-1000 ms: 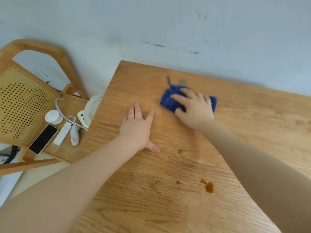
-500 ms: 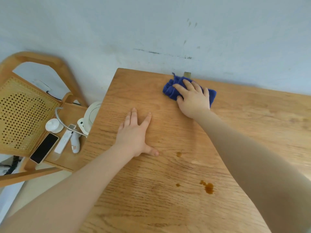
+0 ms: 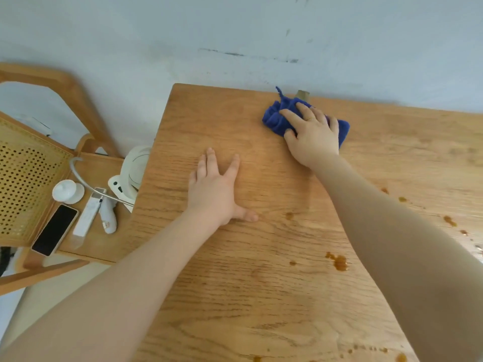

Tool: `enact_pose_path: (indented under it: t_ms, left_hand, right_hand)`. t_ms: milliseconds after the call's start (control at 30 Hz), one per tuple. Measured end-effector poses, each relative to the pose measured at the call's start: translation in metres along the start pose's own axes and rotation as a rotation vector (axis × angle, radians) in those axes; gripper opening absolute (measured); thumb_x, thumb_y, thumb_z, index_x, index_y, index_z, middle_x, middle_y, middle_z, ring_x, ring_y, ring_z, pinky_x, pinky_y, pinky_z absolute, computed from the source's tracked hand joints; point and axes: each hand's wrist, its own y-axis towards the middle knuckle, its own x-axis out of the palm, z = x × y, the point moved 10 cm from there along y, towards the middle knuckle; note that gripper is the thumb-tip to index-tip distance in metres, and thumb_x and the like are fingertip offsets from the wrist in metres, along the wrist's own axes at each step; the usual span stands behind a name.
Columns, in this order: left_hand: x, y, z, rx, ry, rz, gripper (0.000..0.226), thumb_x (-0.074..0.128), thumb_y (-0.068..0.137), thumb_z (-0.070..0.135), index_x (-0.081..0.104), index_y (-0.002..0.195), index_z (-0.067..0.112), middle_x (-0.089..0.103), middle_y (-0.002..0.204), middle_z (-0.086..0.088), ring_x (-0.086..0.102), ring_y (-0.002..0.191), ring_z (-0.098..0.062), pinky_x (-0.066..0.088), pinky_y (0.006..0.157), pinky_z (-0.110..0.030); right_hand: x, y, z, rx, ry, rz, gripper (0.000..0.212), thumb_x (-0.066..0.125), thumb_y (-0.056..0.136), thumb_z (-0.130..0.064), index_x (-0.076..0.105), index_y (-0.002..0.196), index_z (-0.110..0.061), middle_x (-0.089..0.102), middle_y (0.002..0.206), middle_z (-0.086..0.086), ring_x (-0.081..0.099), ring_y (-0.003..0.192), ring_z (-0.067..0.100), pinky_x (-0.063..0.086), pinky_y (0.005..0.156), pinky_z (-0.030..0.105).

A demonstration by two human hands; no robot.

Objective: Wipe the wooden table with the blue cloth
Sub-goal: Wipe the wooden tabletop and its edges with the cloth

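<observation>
The wooden table (image 3: 235, 296) fills the middle and right of the head view. A bunched blue cloth (image 3: 274, 118) lies near the table's far edge, close to the wall. My right hand (image 3: 311, 134) presses flat on top of the cloth, fingers spread over it, covering its middle. My left hand (image 3: 217, 189) rests palm down on the bare wood, fingers apart, to the left and nearer me. Brown sticky spots (image 3: 339, 262) dot the wood below and to the right of my right arm.
A wooden chair (image 3: 39, 158) with a cane back stands left of the table. On its seat lie a phone (image 3: 55, 229), a white remote (image 3: 87, 218), a small white lid (image 3: 66, 190) and a white kettle (image 3: 133, 173). The pale wall runs along the far edge.
My right hand slid the blue cloth away from me, from mid-table to the far edge by the wall. My left hand stayed flat in place.
</observation>
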Motion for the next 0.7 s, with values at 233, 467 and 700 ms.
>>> enact_pose_path:
  t_ms: [233, 467, 700]
  left_hand:
    - [-0.003, -0.001, 0.001, -0.002, -0.021, 0.013, 0.128, 0.068, 0.055, 0.073, -0.011, 0.148, 0.034, -0.024, 0.153, -0.016, -0.015, 0.143, -0.031, 0.001, 0.116, -0.045]
    - [-0.002, -0.001, 0.001, -0.024, -0.008, -0.020, 0.130, 0.068, 0.053, 0.073, -0.015, 0.146, 0.036, -0.025, 0.153, -0.015, -0.016, 0.143, -0.030, 0.000, 0.116, -0.044]
    - [-0.006, -0.003, 0.008, -0.085, -0.022, -0.080, 0.134, 0.078, 0.053, 0.060, -0.014, 0.147, 0.035, -0.026, 0.152, -0.016, -0.015, 0.143, -0.032, 0.005, 0.116, -0.045]
  right_hand:
    - [0.010, -0.080, -0.031, -0.257, -0.016, -0.050, 0.053, 0.024, 0.084, -0.041, 0.048, 0.130, -0.039, 0.041, 0.146, 0.002, 0.033, 0.136, 0.028, 0.025, 0.106, 0.053]
    - [-0.002, 0.014, 0.013, -0.020, -0.016, 0.005, 0.044, 0.035, 0.093, -0.033, 0.038, 0.136, -0.040, 0.027, 0.153, 0.000, 0.019, 0.141, 0.022, 0.012, 0.113, 0.046]
    - [0.000, -0.057, 0.002, -0.178, 0.037, -0.024, 0.046, 0.037, 0.087, -0.032, 0.047, 0.131, -0.037, 0.034, 0.150, 0.001, 0.026, 0.140, 0.024, 0.013, 0.112, 0.049]
